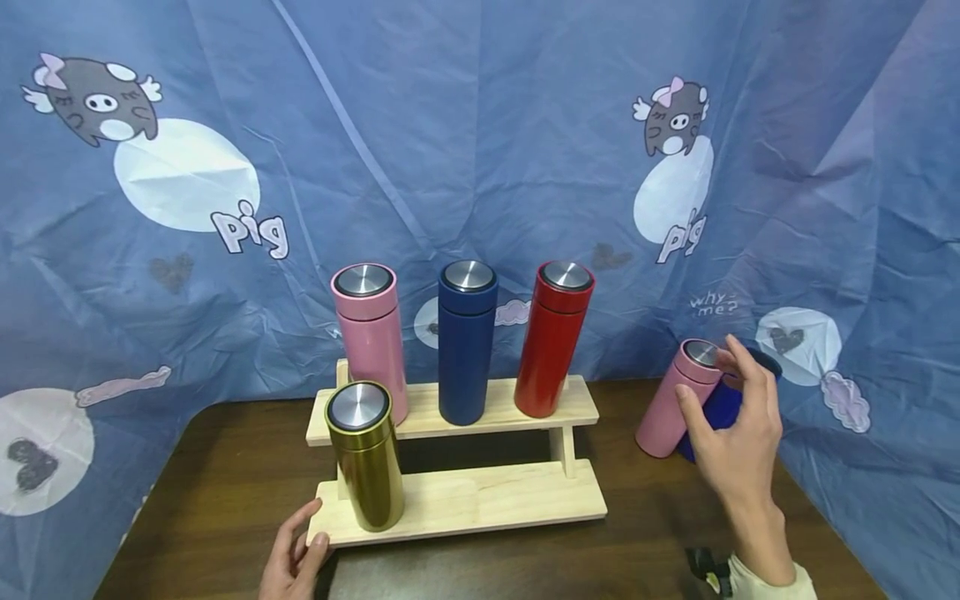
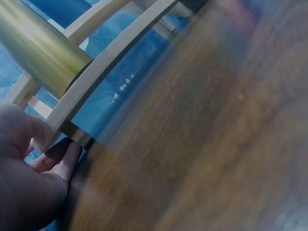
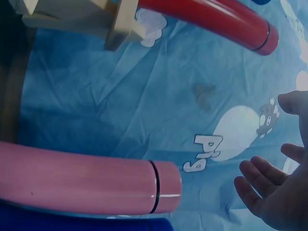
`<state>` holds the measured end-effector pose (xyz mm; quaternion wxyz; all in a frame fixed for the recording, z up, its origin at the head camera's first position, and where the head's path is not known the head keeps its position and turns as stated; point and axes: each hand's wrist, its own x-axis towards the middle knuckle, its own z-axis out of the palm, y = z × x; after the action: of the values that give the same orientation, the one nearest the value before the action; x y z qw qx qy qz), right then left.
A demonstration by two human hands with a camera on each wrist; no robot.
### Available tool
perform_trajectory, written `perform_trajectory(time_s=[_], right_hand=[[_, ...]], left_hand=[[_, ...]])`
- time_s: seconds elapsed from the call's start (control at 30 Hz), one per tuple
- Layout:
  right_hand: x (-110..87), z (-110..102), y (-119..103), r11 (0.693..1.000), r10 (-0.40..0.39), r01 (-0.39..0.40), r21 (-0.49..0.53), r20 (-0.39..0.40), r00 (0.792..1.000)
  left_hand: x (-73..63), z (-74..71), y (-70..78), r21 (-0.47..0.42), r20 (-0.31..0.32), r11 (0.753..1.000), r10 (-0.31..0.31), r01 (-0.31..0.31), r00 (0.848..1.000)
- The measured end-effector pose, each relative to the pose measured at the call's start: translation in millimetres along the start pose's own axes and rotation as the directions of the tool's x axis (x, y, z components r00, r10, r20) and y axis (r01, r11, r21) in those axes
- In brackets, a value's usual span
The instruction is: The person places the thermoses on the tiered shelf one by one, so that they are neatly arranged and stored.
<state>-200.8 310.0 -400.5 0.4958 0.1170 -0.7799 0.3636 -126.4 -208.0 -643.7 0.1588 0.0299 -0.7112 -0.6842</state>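
Note:
My left hand grips the left end of the lower shelf of a two-step wooden rack, thumb at the edge and fingers beneath in the left wrist view. Right beside it on that shelf stands a gold thermos flask. My right hand is spread with thumb and fingers apart, close to the cap of a pink thermos flask on the table. In the right wrist view a gap shows between the fingers and that flask. A dark blue thermos flask stands behind the hand, partly hidden.
On the upper shelf stand another pink flask, a navy flask and a red flask, each with a silver-topped cap. A blue printed cloth hangs behind the brown wooden table.

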Motion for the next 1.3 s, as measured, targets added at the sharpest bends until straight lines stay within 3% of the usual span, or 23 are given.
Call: perform_trajectory(time_s=[0.37, 0.6, 0.83, 0.93, 1.0, 1.17, 1.3], right_hand=[[1.1, -3, 21, 0.999, 0.038, -0.039, -0.023, -0.072, 0.997], [4.7, -11, 33, 0.995, 0.074, -0.083, -0.063, -0.13, 0.989], [7.3, -18, 47, 0.983, 0.13, -0.151, -0.105, -0.184, 0.974], [5.8, -20, 55, 0.977, 0.152, -0.178, -0.122, -0.198, 0.968], [4.4, -20, 60, 0.972, 0.166, -0.193, -0.133, -0.193, 0.967], [0.4, -21, 70, 0.96, 0.205, -0.232, -0.158, -0.171, 0.964], [-1.5, -22, 78, 0.951, 0.226, -0.254, -0.175, -0.166, 0.96]], left_hand=[[0.8, 1.6, -4.8, -0.038, -0.01, 0.999, 0.02, -0.02, 1.0], [0.7, 0.9, -3.1, -0.017, -0.013, 1.0, 0.019, -0.019, 1.0], [-7.2, 10.9, 40.4, -0.15, 0.03, 0.985, 0.094, -0.089, 0.995], [-8.4, 13.1, 50.0, -0.164, 0.031, 0.983, 0.094, -0.087, 0.995], [-7.7, 11.8, 46.3, -0.15, 0.028, 0.986, 0.072, -0.067, 0.997], [-3.1, 4.7, 15.9, -0.127, 0.013, 0.991, 0.045, -0.043, 0.999], [-6.7, 10.4, 37.7, -0.11, 0.018, 0.991, 0.072, -0.069, 0.997]])
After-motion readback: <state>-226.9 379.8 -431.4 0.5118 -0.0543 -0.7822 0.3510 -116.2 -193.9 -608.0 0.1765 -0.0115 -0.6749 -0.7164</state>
